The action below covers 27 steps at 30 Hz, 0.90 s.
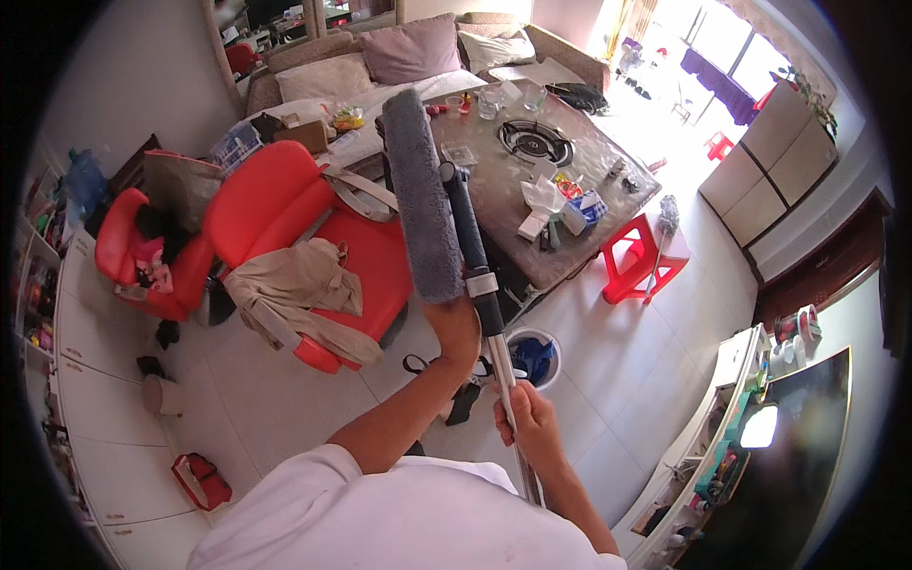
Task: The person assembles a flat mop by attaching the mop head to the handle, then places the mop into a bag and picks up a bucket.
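A flat mop (425,204) with a fluffy grey pad is raised in front of me, pad end up, its silver pole running down toward my body. My right hand (534,423) is wrapped round the metal pole below the black joint. My left hand (454,315) reaches up behind the lower end of the pad, which hides its fingers. Whether it grips the pad there cannot be seen. Beyond the mop stands a table (608,142) with a round gas burner (537,142) set in its top, bearing cups, a tissue box and small packages.
A red office chair (366,275) with a beige garment stands at the left. At the right are a red stool (646,249) with a grey duster and a low TV cabinet (703,418). A white bucket (554,356) with blue cloth sits on the floor. A sofa (418,81) lines the back.
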{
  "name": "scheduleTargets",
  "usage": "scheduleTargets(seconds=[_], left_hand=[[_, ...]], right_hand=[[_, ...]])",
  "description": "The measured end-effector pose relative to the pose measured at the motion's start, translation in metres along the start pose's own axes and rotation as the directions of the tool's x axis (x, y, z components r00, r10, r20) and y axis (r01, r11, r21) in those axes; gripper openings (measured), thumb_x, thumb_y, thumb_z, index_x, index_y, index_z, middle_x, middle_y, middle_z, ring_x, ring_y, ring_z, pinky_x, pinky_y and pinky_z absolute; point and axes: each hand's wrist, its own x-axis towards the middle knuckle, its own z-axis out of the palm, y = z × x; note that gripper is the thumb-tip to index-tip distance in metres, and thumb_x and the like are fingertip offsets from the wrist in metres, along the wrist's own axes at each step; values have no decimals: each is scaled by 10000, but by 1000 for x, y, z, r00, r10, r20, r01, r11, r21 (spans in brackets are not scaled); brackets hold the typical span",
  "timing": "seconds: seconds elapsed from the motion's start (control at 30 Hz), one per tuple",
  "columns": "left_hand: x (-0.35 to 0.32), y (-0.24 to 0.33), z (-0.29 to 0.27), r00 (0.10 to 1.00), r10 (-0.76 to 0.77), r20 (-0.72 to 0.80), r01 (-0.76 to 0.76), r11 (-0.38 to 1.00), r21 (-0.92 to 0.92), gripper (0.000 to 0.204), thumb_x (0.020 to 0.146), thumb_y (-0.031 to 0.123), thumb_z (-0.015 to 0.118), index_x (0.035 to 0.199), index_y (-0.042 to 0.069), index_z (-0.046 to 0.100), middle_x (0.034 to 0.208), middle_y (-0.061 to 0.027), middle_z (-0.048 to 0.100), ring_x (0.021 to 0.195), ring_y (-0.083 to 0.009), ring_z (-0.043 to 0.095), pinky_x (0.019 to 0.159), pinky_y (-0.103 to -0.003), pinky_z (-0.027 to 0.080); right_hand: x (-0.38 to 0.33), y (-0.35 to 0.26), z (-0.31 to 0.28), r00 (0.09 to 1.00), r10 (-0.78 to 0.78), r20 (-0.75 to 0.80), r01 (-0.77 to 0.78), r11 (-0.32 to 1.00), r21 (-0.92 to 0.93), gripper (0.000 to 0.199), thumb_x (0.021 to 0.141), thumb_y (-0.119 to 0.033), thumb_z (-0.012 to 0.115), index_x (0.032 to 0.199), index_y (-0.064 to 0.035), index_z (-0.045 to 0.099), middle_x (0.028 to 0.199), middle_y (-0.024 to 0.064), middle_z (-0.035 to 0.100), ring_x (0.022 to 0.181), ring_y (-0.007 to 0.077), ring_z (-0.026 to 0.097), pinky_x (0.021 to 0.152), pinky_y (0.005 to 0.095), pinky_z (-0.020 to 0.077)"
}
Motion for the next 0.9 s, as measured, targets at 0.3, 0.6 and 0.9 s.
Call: scheduleTargets(seconds=[0.3,0.6,0.9], left_hand=[[7,13,-12,864,-4,503,-104,977,187,471,846,266,595,1242,87,413,1199,-129,533,980,-163,591,840,-254,483],[13,37,-35,676,-256,692,163,967,199,539,798,189,642,1268,78,402,1294,-122,447,1061,-262,554,848,-390,491],[17,103,-64,872,182,455,-442,694,569,403,772,176,634,1140,69,508,1206,-125,475,1048,-266,523,952,-425,376]], right_hand=[[7,17,3,890,-410,-198,284,839,-464,265,938,-270,408,870,-34,508,574,29,504,453,104,464,430,252,377],[3,25,-13,806,-576,-141,400,703,-587,189,867,-176,551,977,-24,537,666,118,544,535,245,538,505,305,435],[0,42,-26,777,-617,-124,394,630,-669,201,859,-188,568,974,-26,535,692,129,557,552,263,558,513,322,449]])
